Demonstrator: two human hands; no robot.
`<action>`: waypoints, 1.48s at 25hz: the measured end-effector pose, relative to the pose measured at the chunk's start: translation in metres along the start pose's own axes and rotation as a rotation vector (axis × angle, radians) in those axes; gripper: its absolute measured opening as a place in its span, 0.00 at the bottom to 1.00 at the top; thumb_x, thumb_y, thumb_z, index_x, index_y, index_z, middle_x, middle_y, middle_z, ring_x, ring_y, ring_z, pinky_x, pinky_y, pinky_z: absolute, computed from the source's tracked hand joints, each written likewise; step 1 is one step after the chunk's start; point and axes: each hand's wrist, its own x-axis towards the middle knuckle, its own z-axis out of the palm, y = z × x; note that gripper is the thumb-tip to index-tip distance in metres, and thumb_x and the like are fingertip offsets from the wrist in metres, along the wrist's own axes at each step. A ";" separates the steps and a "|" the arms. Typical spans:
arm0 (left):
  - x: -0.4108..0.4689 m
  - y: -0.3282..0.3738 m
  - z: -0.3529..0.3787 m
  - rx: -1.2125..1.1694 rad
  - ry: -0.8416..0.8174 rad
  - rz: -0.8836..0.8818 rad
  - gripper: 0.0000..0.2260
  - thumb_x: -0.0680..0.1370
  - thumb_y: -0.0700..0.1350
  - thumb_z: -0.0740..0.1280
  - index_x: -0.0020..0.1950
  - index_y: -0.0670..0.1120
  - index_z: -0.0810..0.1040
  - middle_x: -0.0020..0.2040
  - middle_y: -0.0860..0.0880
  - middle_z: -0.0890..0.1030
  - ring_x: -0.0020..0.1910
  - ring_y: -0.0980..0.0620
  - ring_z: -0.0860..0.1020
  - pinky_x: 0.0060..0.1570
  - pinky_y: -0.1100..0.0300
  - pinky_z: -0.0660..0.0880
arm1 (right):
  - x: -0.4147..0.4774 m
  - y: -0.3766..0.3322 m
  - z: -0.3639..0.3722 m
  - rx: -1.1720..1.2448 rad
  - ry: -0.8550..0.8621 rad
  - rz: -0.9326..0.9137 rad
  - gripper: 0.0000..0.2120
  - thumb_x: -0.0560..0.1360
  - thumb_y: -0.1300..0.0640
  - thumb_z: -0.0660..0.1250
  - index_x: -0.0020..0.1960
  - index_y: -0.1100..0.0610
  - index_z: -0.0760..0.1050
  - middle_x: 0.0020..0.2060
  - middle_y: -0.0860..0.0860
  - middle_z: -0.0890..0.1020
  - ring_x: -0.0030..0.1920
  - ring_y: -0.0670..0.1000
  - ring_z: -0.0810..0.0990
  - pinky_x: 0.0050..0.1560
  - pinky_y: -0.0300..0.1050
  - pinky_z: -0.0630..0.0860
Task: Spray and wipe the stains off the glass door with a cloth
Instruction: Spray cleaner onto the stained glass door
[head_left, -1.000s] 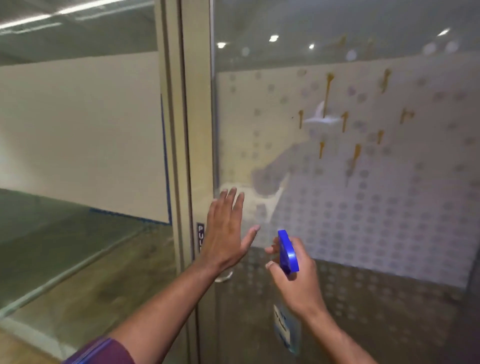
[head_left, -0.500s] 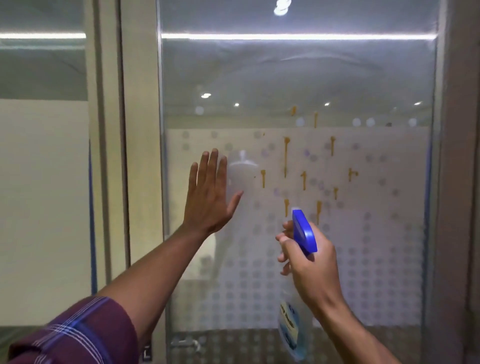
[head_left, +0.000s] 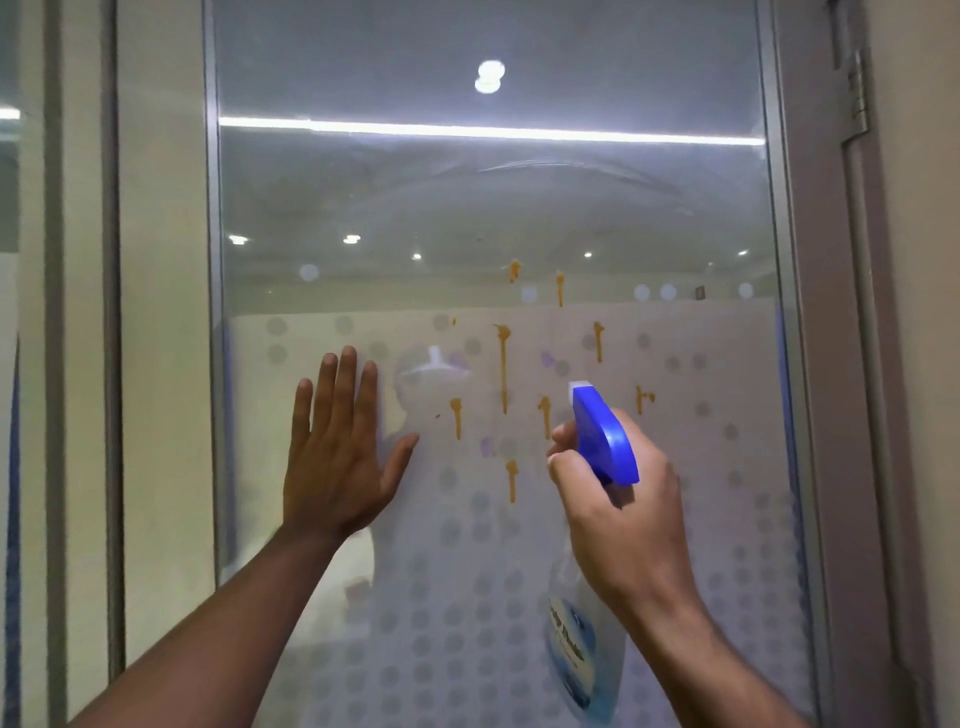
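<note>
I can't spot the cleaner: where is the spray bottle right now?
Head view, right of centre: the spray bottle is gripped in the right hand, its blue head facing the orange stains on the glass door.

**Door Colours**

The frosted glass door (head_left: 691, 493) bore a grid of grey dots (head_left: 483, 616). Mustard-orange drip stains (head_left: 503, 364) and purple smudges (head_left: 487, 446) marked it beside and above the clear plastic spray bottle (head_left: 605, 441), whose trigger head was bright blue.

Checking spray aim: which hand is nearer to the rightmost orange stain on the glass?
Right. The right hand, gripping the spray bottle, is just below and left of that stain; the left hand lies flat on the glass far to its left.
</note>
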 end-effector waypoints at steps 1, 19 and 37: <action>0.000 0.001 0.000 0.002 -0.001 -0.003 0.42 0.84 0.67 0.56 0.90 0.44 0.48 0.91 0.43 0.47 0.90 0.40 0.47 0.87 0.37 0.50 | 0.002 0.001 -0.002 -0.033 0.012 -0.004 0.05 0.72 0.53 0.64 0.41 0.53 0.76 0.34 0.53 0.79 0.37 0.55 0.76 0.55 0.62 0.76; 0.003 0.012 -0.018 -0.001 -0.023 -0.025 0.41 0.84 0.67 0.53 0.89 0.42 0.53 0.90 0.41 0.51 0.89 0.37 0.51 0.86 0.33 0.54 | 0.001 0.027 -0.032 -0.103 0.110 -0.023 0.10 0.70 0.56 0.63 0.33 0.53 0.64 0.32 0.52 0.71 0.39 0.54 0.72 0.51 0.53 0.64; 0.002 0.009 -0.014 -0.007 -0.027 -0.023 0.41 0.84 0.67 0.54 0.89 0.43 0.52 0.90 0.42 0.50 0.90 0.38 0.49 0.87 0.35 0.52 | -0.018 0.036 -0.056 -0.219 0.302 -0.178 0.13 0.68 0.62 0.63 0.33 0.47 0.62 0.28 0.45 0.68 0.34 0.55 0.71 0.45 0.60 0.68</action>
